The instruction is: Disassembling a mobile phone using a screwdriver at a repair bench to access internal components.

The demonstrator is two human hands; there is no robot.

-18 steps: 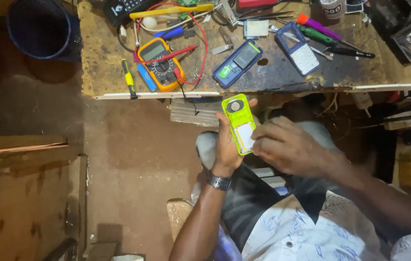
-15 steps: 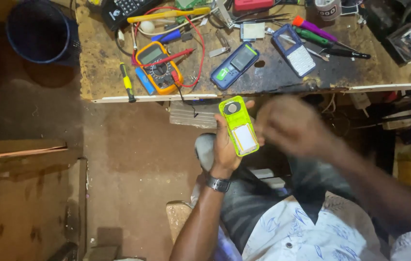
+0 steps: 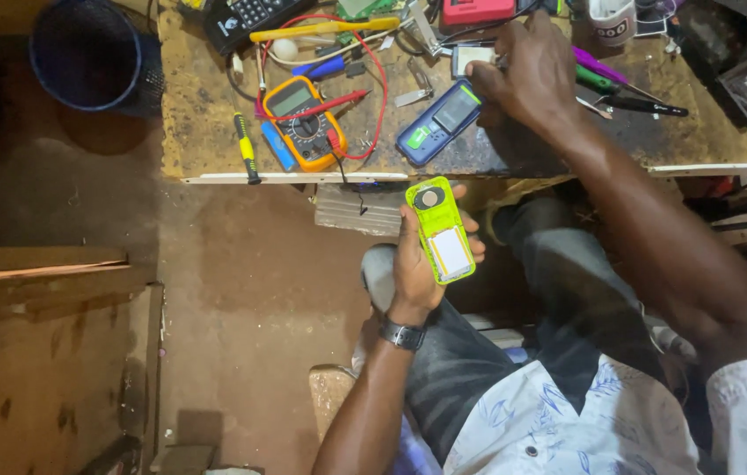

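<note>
I am seeing the left hand [image 3: 419,264] gripping a lime-green phone [image 3: 440,230], back side up, just below the workbench [image 3: 215,132] edge. The right hand [image 3: 523,66] is resting on the bench, fingers curled beside a blue phone [image 3: 437,123]; I cannot tell whether it is holding anything. An orange meter [image 3: 303,123] is lying left of the blue phone.

Repair workshop; multimeter [image 3: 306,121], cluttered workbench [image 3: 206,141]

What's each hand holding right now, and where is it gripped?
The left hand holds a lime-green phone body by its long side edges. The right hand reaches over the workbench, resting on a blue phone; no clear grip.
</note>
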